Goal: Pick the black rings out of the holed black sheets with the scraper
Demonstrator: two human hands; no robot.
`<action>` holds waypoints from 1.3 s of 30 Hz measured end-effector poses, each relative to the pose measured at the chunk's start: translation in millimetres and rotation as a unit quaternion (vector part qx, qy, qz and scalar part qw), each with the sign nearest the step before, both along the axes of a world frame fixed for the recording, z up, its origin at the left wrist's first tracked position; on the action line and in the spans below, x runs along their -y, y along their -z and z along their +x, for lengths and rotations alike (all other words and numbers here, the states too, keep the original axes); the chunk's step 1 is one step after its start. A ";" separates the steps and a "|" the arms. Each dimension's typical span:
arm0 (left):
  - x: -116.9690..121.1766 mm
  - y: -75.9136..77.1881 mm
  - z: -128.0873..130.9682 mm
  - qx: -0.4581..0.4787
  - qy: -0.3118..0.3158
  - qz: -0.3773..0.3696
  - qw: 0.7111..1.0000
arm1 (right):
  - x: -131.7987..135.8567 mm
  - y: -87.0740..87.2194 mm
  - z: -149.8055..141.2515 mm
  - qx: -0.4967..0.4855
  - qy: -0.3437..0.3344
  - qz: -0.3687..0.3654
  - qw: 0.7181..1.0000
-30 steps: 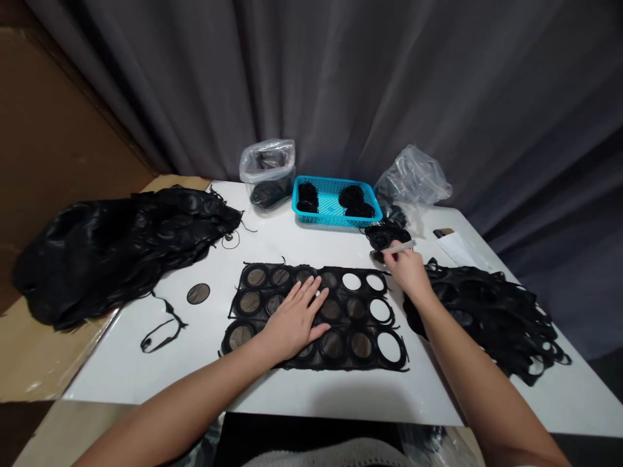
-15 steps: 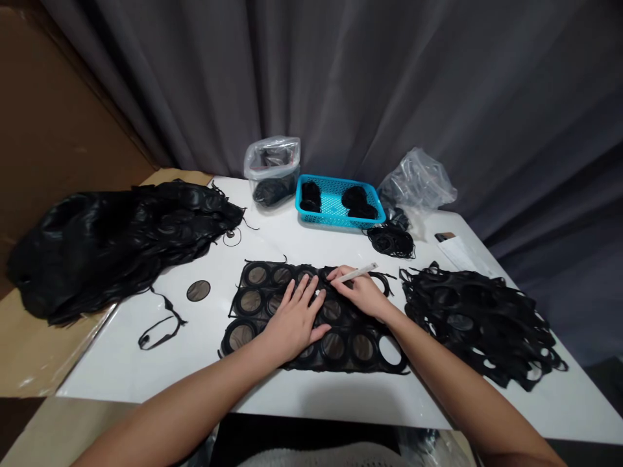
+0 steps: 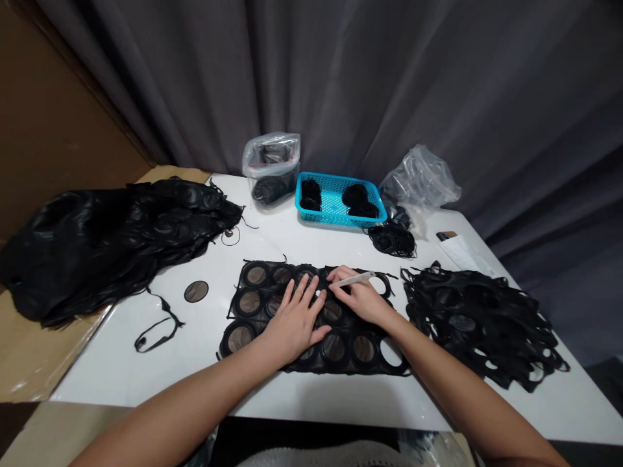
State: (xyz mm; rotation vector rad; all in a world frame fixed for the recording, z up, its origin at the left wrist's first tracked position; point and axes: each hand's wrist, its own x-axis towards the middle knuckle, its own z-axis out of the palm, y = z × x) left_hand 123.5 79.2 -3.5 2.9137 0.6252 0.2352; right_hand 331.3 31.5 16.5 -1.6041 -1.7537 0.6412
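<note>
A black sheet (image 3: 250, 301) with rows of ringed round mesh panels lies flat on the white table. At the right end of the sheet, some of the rounds are cut out and show white through. My left hand (image 3: 295, 318) rests flat on its middle, fingers spread. Just to the right, my right hand (image 3: 359, 298) is closed around a thin whitish pen-like tool (image 3: 357, 279), whose working tip is hidden under the fingers at the sheet's upper part.
A loose mesh disc (image 3: 196, 291) and a black scrap strip (image 3: 158, 331) lie left, near a large black heap (image 3: 111, 240). Behind stand a plastic bag-lined tub (image 3: 271, 172) and a blue basket (image 3: 335, 217) with black bundles. Perforated black sheets (image 3: 481, 324) pile up right.
The tool in my right hand has tilted lower, its rear end dipping slightly. My left hand stays in place on the sheet. The view has shifted a little.
</note>
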 end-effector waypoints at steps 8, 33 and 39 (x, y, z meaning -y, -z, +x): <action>-0.1 -1.6 -0.1 0.006 0.001 0.001 1.000 | -2.3 -0.8 4.8 -0.033 0.003 0.000 0.999; -12.7 -6.2 -41.7 0.011 -0.043 0.033 0.998 | -32.7 -4.1 -26.9 0.011 0.015 0.035 0.999; -6.9 -3.3 -47.4 -0.002 -0.073 0.033 0.997 | -32.9 3.8 -38.2 -0.047 -0.027 0.006 0.999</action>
